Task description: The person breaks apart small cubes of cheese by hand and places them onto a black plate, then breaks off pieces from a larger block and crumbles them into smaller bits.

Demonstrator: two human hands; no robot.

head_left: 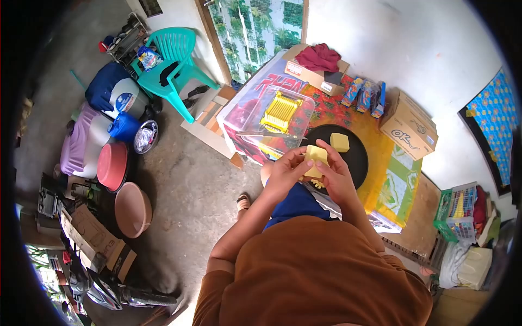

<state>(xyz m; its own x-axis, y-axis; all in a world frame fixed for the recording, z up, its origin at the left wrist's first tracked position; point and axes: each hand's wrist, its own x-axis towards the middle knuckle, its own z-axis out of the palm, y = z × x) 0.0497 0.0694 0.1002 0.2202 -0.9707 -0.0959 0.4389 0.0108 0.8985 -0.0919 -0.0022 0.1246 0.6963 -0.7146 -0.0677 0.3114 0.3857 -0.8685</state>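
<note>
Both of my hands hold one pale yellow block [316, 157] between their fingers, above the near edge of a round black tray [356, 165]. My left hand [287, 169] grips its left side, and my right hand [337, 173] wraps its right side. On the tray, beyond my right hand, lies a second pale yellow block [339, 143]. Small yellow pieces [317, 183] show just under my hands at the tray's near edge. Left of the tray, a yellow ridged slicer-like item [282, 111] rests on a clear plastic lid or container [305, 112].
Behind the tray stand blue boxes [365, 96], an open carton [312, 75] with dark red cloth [319, 57], and a cardboard box [409, 124]. A green chair [173, 62], basins [132, 209] and a blue bucket [124, 127] are on the left. Crates [461, 212] stand at right.
</note>
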